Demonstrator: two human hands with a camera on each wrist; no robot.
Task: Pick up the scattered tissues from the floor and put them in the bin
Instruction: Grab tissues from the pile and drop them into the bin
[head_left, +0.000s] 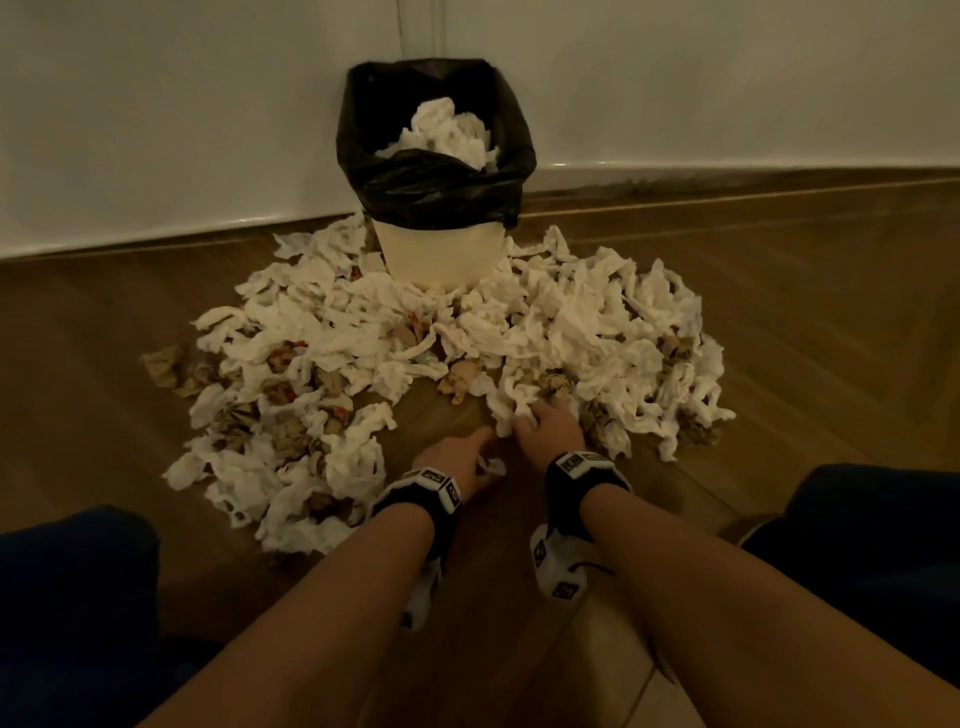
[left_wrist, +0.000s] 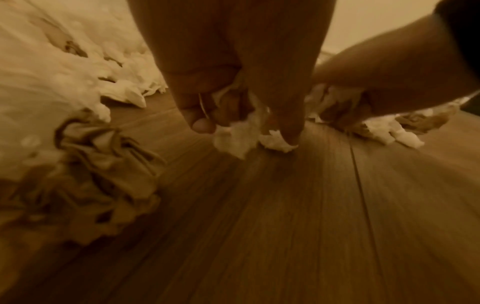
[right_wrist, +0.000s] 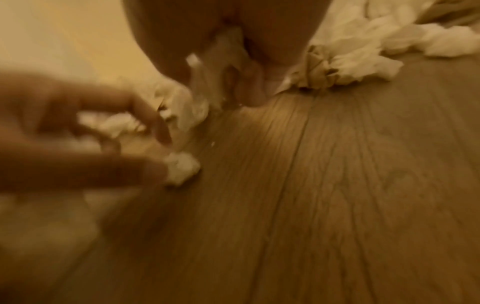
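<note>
A cream bin (head_left: 439, 254) lined with a black bag (head_left: 431, 182) stands against the wall, white tissues (head_left: 447, 130) heaped inside. Crumpled white and brown tissues (head_left: 322, 332) ring it on the wooden floor. My left hand (head_left: 457, 460) hovers low over bare floor and grips a small white tissue wad (left_wrist: 241, 137) between thumb and curled fingers. My right hand (head_left: 545, 423) reaches into the near edge of the right-hand pile (head_left: 613, 343), its fingers curled round a white tissue (right_wrist: 205, 92). Both wrist views are blurred.
The white wall (head_left: 156, 130) and its skirting run behind the bin. Bare wooden floor (head_left: 441, 415) lies between the two heaps, just ahead of my hands. My knees in dark trousers (head_left: 67, 597) flank the view at both lower corners.
</note>
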